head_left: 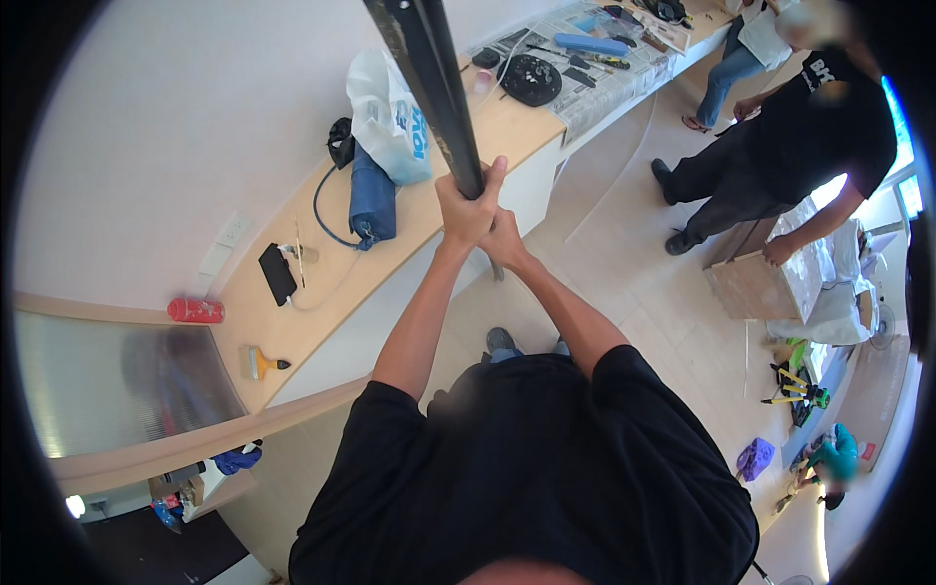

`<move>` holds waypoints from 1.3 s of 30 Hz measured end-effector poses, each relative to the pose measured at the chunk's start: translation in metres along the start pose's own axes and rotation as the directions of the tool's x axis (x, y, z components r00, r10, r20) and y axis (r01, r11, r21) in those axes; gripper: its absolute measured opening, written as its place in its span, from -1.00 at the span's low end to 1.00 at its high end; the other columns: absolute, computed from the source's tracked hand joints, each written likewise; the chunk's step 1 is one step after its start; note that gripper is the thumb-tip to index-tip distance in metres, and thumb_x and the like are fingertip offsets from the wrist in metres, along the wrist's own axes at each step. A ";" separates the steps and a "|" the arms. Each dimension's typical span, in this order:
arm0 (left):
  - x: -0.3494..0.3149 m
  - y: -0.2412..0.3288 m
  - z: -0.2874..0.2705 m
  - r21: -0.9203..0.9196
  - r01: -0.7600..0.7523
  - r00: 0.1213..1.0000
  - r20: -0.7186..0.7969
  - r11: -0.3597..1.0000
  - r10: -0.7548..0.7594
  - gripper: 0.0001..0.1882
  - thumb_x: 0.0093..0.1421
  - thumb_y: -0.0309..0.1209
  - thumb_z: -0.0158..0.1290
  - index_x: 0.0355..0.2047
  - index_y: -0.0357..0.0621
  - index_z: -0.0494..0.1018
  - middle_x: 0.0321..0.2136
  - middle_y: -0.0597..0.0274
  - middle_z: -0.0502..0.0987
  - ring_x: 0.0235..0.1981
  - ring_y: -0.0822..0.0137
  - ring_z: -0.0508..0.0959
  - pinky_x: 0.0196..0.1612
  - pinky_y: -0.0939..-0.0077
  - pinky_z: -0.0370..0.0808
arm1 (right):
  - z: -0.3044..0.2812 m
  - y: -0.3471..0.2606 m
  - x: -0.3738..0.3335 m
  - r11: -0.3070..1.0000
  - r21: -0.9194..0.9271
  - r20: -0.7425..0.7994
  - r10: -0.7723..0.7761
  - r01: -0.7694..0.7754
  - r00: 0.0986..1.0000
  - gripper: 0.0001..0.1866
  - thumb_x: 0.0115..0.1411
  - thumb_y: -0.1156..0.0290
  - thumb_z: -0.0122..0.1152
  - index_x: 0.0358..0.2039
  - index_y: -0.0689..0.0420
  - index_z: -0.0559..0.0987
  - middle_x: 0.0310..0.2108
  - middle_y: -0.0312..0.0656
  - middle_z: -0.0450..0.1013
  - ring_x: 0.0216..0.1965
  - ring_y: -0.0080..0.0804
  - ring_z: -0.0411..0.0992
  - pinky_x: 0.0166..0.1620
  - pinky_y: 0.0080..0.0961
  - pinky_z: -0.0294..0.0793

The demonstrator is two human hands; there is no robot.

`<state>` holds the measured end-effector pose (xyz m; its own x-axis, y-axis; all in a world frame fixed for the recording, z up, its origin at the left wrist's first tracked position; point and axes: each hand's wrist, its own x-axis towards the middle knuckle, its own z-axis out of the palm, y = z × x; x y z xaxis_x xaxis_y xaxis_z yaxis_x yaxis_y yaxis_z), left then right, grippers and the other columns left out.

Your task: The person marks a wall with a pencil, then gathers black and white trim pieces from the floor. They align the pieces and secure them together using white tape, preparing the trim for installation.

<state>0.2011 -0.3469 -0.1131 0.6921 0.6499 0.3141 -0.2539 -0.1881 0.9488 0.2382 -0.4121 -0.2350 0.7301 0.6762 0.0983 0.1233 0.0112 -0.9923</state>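
You have both hands wrapped around a long black pole (429,68), and everything turns on how that pole runs: its long axis climbs up and away from you, from your fists toward the top edge of the view, leaning slightly to your left as it rises. Below your grip, a short stretch of it shows again, heading down toward the floor (624,244) just off the front edge of the wooden counter (322,292).

Your left hand (468,205) sits higher, fingers closed tight round the shaft with the thumb pointing up along it. Your right hand (504,239) is clamped just beneath, touching the left, so the two form one stacked grip.

The pole passes in front of the white plastic bag (390,117) and the blue rolled pouch (372,200) lying on the counter. It stands over the counter's front edge rather than resting on it. Another person (780,146) stands well apart on your right, beside a wrapped box (765,283).
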 end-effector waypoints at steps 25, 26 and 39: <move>0.036 0.064 -0.027 -0.145 -0.050 0.982 -0.185 0.988 0.022 -0.61 0.42 -0.36 0.01 -0.57 -0.07 0.19 -0.76 0.48 0.16 -0.76 0.63 0.14 -0.70 0.65 0.06 | 0.016 0.069 -0.029 0.805 -0.594 -0.005 0.002 -0.004 1.000 -0.39 0.06 0.19 0.42 0.09 0.11 0.44 -0.12 0.08 0.49 -0.02 0.03 0.46 0.05 -0.17 0.45; 0.041 0.056 -0.027 -0.136 -0.043 0.982 -0.190 0.990 0.016 -0.61 0.42 -0.36 0.00 -0.57 -0.07 0.19 -0.75 0.48 0.17 -0.76 0.63 0.14 -0.69 0.64 0.06 | 0.009 0.073 -0.032 0.805 -0.593 0.006 0.027 -0.018 1.000 -0.35 0.06 0.16 0.42 0.12 0.10 0.42 -0.09 0.08 0.47 0.01 0.05 0.43 0.08 -0.17 0.43; 0.090 -0.005 -0.042 -0.114 0.004 0.970 -0.241 0.993 -0.031 -0.60 0.38 -0.35 0.09 -0.59 -0.13 0.24 -0.76 0.43 0.24 -0.76 0.60 0.18 -0.69 0.62 0.08 | -0.127 0.168 -0.167 0.602 -0.670 0.030 0.608 -0.436 0.793 -0.52 0.05 0.19 0.27 -0.06 0.19 0.57 -0.07 0.12 0.54 0.07 0.07 0.45 0.12 -0.14 0.47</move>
<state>0.2361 -0.2562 -0.0911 0.5165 0.8137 0.2666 -0.3271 -0.1002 0.9397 0.2221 -0.6168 -0.4082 0.6339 0.5656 -0.5276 0.2062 -0.7810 -0.5895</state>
